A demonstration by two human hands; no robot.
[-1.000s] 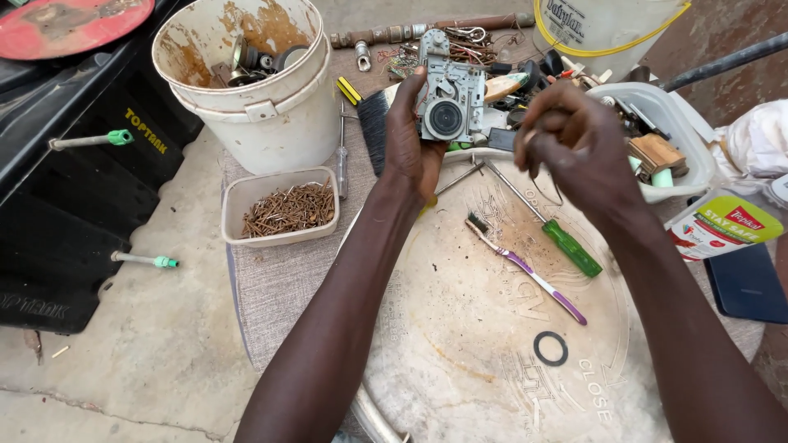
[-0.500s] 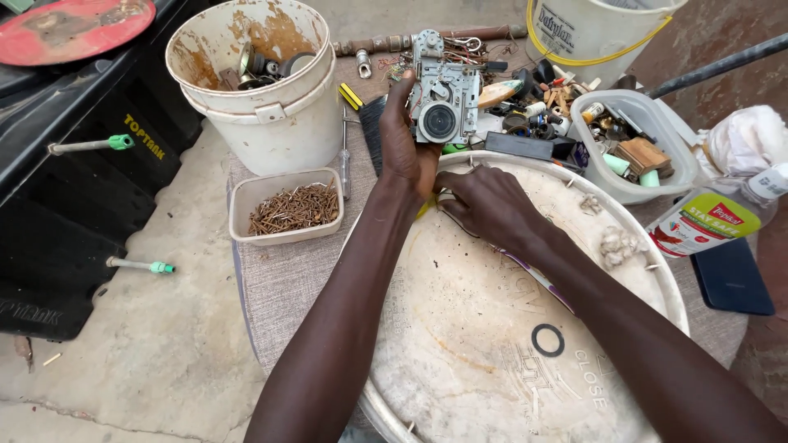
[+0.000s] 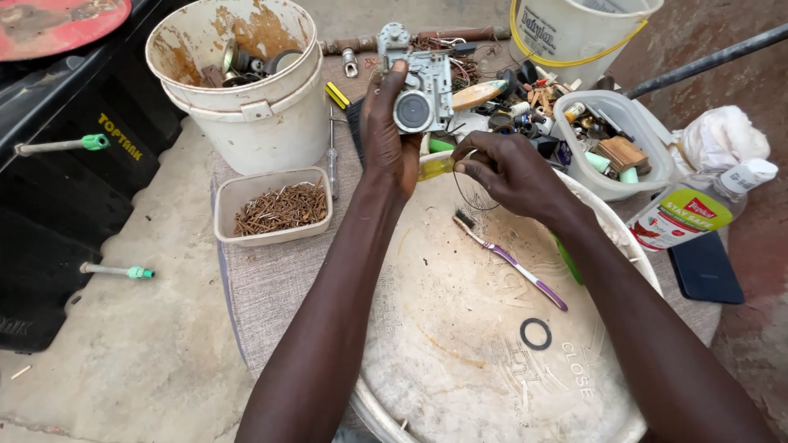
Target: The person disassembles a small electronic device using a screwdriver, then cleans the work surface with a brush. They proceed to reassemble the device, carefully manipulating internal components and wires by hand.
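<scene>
My left hand [image 3: 386, 139] is raised and grips a grey metal mechanical part [image 3: 419, 90] with a round opening in its face, above the far edge of a round cream lid [image 3: 460, 344]. My right hand [image 3: 513, 172] is just right of it, fingertips pinched on a thin dark wire loop [image 3: 469, 197] that hangs below them. A yellowish translucent handle [image 3: 435, 168] shows between the two hands. On the lid lie a purple toothbrush [image 3: 509, 258] and a black washer ring [image 3: 535, 334]. A green screwdriver [image 3: 566, 258] is partly hidden under my right forearm.
A stained white bucket [image 3: 246, 123] of metal parts stands far left, with a shallow tray [image 3: 226, 205] of rusty nails before it. A clear tub [image 3: 574, 164] of small parts, a plastic bottle [image 3: 685, 217] and a dark phone [image 3: 706, 275] sit right.
My right hand came down from beside the metal part to the lid, then rose slightly with the thin loop pinched. The left hand kept the part raised.
</scene>
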